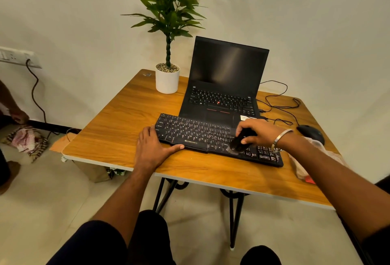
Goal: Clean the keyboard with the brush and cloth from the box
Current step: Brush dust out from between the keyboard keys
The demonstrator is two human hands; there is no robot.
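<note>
A black keyboard point(196, 132) lies slantwise on the wooden table point(118, 125), in front of the laptop. My right hand point(259, 132) is closed around a black brush point(239, 142), whose pale bristles touch the keys right of the space bar. My left hand point(150, 147) lies flat at the keyboard's left end, its thumb stretched along the front edge. A clear plastic bag point(304, 165) with a red patch sits at the table's right edge, partly behind my right forearm. No cloth or box is recognisable.
An open black laptop point(225, 87) stands behind the keyboard, its screen dark. A white pot with a green plant point(167, 79) is at the back left. A black mouse point(311, 132) and thin cables lie at the right. Another person's hand and patterned fabric are at the far left.
</note>
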